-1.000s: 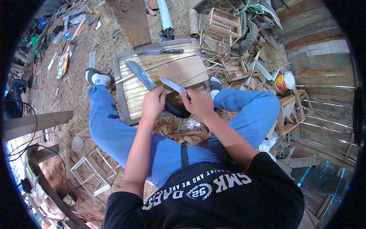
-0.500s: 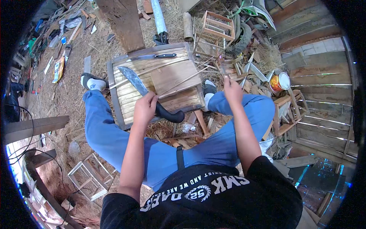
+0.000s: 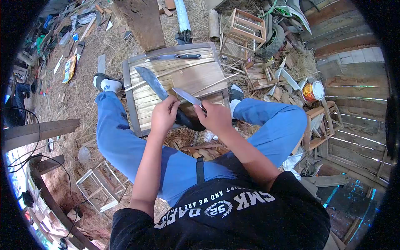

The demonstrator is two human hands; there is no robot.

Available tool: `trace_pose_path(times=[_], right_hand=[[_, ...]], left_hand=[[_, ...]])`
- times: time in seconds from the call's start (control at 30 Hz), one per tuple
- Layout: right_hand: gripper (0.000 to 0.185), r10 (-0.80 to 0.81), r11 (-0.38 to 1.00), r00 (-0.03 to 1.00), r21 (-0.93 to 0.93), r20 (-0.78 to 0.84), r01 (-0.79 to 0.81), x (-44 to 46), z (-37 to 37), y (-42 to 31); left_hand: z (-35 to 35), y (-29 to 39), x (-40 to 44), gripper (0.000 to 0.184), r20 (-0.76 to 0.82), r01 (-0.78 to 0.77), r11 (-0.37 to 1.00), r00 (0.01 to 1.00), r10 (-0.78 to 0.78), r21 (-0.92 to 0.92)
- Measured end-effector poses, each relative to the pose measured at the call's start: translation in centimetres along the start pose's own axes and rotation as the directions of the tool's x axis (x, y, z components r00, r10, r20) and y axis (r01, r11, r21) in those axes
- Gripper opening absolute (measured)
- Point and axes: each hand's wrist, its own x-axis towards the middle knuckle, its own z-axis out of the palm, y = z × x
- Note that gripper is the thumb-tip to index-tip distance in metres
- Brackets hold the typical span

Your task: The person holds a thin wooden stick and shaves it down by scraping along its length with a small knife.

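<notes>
Steel is glinting in a person's right hand (image 3: pixel 214 114), which is grasping a knife (image 3: pixel 187 96) by its dark handle, the blade angling forward and leftward above the tabletop (image 3: pixel 143 122). The left hand (image 3: pixel 163 114) is hovering just beside that blade, thumb and fingertips pinching together; whether anything slender is sitting between them is too small to tell. A machete (image 3: pixel 153 83) is lying on the slats, its blade stretching forward and left of the left hand and its black grip running between the two hands, partly hidden by the fingers. A flat board (image 3: pixel 198 76) is resting directly ahead of the right hand, and a thin stick (image 3: pixel 217 84) is reaching past it and over the tabletop's right edge. Farther ahead of both hands, a second knife (image 3: pixel 173 56) is lying crosswise near the far rim, its black handle pointing right. A wooden post (image 3: pixel 139 25) is standing beyond it. The person's blue-trousered legs (image 3: pixel 271 116) are spreading to either side of the hands. Well to the right of the right hand, a bucket (image 3: pixel 311 91) is standing beside scrap wood, near a plank wall (image 3: pixel 354 98).
</notes>
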Motion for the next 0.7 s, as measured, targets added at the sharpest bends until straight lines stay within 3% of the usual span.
trace_pose_path(times=[0.2,0.27,0.37,0.4,0.43,0.5,0.57,0.63,0.7], right_hand=[[0.039,-0.045,0.998,0.997,-0.049,0.061,0.048,0.4,-0.6,0.8],[0.041,0.070,0.996,0.997,-0.057,-0.014,-0.070,0.9,-0.5,1.5],[0.041,-0.018,0.997,0.995,-0.078,-0.096,0.010,0.5,0.7,1.5],[0.040,-0.051,0.998,0.999,-0.044,0.017,0.052,0.3,-0.2,0.8],[0.040,-0.049,0.998,0.999,-0.044,0.013,0.049,0.5,-0.5,1.0],[0.039,0.116,0.990,0.993,-0.081,-0.031,-0.118,1.1,-1.2,2.0],[0.039,0.147,0.984,0.988,-0.097,-0.041,-0.150,1.2,-1.0,2.5],[0.040,-0.020,0.997,1.000,-0.080,-0.022,0.018,0.2,-0.4,1.8],[0.041,-0.047,0.995,0.998,-0.085,0.050,0.051,-0.2,-0.3,2.1]], left_hand=[[0.2,-0.2,0.0,0.018,0.003,-0.022,0.996,1.000,0.022,0.083],[0.6,-0.5,-0.1,0.018,-0.014,-0.030,0.998,0.999,0.031,0.058],[0.5,-0.6,-0.2,0.018,-0.029,-0.033,0.998,0.999,0.035,0.048],[0.5,-0.4,-0.1,0.018,-0.021,-0.028,0.998,0.999,0.030,0.062],[0.4,-0.3,0.0,0.018,-0.019,-0.032,0.997,0.999,0.033,0.063],[0.3,-0.2,-0.1,0.018,0.001,-0.017,0.996,1.000,0.017,0.092],[0.5,-0.6,-0.2,0.018,-0.025,-0.038,0.997,0.999,0.040,0.072],[0.9,-0.7,-0.1,0.017,-0.043,-0.066,0.996,0.997,0.068,0.051],[0.8,-0.9,0.0,0.017,-0.026,-0.042,0.999,0.999,0.043,0.034]])
